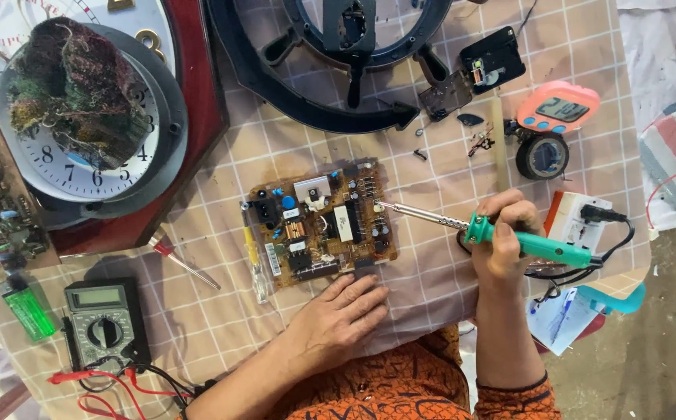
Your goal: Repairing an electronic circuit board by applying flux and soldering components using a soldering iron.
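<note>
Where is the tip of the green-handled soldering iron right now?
In the head view, the green-handled soldering iron, held in the right hand, has its tip at the right edge of the brown circuit board, centre frame.

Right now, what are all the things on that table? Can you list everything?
circuit board: one, brown, centre of table
soldering iron: one, green handle, tip at the board's right edge
multimeter: one, grey-black, lower left
screwdriver: one, red handle, left of board
lighter: one, green, far left
wall clock: one, white face, red frame, upper left
digital timer: one, pink, upper right
tape roll: one, black, below timer
tablecloth: one, beige checked
left hand: flat at the board's lower edge
right hand: grips the iron
</note>
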